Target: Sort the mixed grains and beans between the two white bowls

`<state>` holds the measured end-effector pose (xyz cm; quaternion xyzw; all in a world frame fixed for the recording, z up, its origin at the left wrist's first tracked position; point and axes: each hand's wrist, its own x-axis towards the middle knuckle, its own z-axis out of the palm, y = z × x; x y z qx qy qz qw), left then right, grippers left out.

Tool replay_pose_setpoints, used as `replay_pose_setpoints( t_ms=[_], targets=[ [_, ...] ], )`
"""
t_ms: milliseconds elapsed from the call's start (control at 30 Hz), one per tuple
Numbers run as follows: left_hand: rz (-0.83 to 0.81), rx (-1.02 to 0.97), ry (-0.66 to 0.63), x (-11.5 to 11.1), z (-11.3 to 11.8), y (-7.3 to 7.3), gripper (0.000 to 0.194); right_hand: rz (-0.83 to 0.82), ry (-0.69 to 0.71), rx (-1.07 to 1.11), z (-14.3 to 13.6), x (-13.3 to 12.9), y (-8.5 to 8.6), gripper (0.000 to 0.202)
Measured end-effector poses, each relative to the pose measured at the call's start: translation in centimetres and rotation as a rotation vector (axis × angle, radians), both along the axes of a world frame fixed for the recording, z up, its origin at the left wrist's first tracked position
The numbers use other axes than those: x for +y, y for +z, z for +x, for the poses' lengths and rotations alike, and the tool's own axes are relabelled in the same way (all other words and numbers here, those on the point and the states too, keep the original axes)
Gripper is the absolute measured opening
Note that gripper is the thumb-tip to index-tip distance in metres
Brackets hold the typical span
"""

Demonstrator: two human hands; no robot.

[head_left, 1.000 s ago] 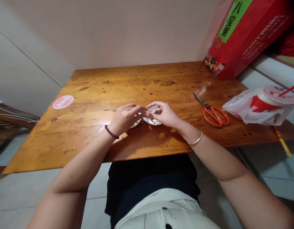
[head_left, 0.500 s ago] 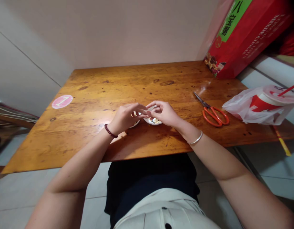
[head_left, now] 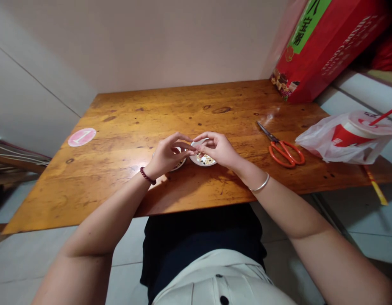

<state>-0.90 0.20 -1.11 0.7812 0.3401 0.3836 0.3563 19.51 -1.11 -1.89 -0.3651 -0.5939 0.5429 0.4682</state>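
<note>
The left grip (head_left: 167, 153) and the right grip (head_left: 220, 150) come together over the wooden tabletop (head_left: 126, 118), their fingertips meeting or nearly meeting. In each one the fingers arch and the thumb reaches in towards them, a loose pinching shape; whether anything small sits between the tips I cannot tell — the fingers hide it. Partly under the right grip stands a white dish (head_left: 195, 161) with small round beads (head_left: 206, 159) in it, mostly pale with a few dark ones. Just beside it, under the left grip, is a second dish (head_left: 179, 168), mostly covered by the hand, so that little more than its near edge and some of its contents show. Behind the left grip, at the wrist, is a dark red beaded bracelet (head_left: 146, 175); behind the right grip, a silver bangle (head_left: 262, 184). To the right of the right grip, apart from it, lies a pair of scissors (head_left: 273, 139), orange handles towards the person and blades pointing away. Further right of that grip is a red and white cup (head_left: 353, 133) in a thin plastic bag (head_left: 315, 134), and beyond, far to the right, a large red package (head_left: 329, 51). Well left of the left grip, a pink round sticker (head_left: 82, 137) marked 1 lies flat.
</note>
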Motion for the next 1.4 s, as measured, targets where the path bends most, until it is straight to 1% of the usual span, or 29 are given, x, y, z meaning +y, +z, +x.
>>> replay_pose_setpoints(
  t_ms=[200, 333, 433, 533, 667, 767, 967, 1067, 1200, 1400],
  targets=[
    [0.021, -0.021, 0.036, -0.1, 0.2, -0.2, 0.041, 0.061, -0.059, -0.034, 0.0, 0.0, -0.3, 0.037],
    [0.029, -0.016, 0.056, -0.2, 0.3, -0.1, 0.043, 0.202, -0.138, -0.135, -0.1, -0.3, -0.6, 0.028],
    [0.035, -0.018, 0.069, -0.2, 0.2, -0.1, 0.042, 0.318, -0.2, -0.213, -0.1, -0.7, -0.4, 0.022],
    [0.047, -0.028, 0.08, -0.2, 0.2, -0.1, 0.04, 0.361, -0.215, -0.234, -0.2, -1.1, -0.1, 0.02],
    [0.056, -0.037, 0.09, -0.2, 0.3, -0.1, 0.042, 0.355, -0.239, -0.271, -0.2, -1.4, 0.1, 0.021],
    [0.05, -0.037, 0.09, -0.3, 0.3, 0.0, 0.044, 0.334, -0.229, -0.271, -0.2, -1.4, 0.1, 0.024],
    [0.018, -0.076, 0.107, -0.4, 0.4, 0.2, 0.045, 0.199, -0.156, -0.145, -0.3, -1.1, 0.0, 0.036],
    [-0.042, -0.125, 0.072, -0.5, 0.5, 0.3, 0.047, 0.147, -0.124, -0.069, -0.3, -0.9, 0.1, 0.041],
    [-0.105, -0.19, 0.013, -0.4, 0.5, 0.4, 0.049, 0.151, -0.13, -0.051, -0.4, -0.9, 0.1, 0.041],
    [-0.095, -0.181, 0.011, -0.5, 0.5, 0.5, 0.052, 0.196, -0.174, -0.112, -0.3, -0.9, 0.0, 0.037]
  ],
)
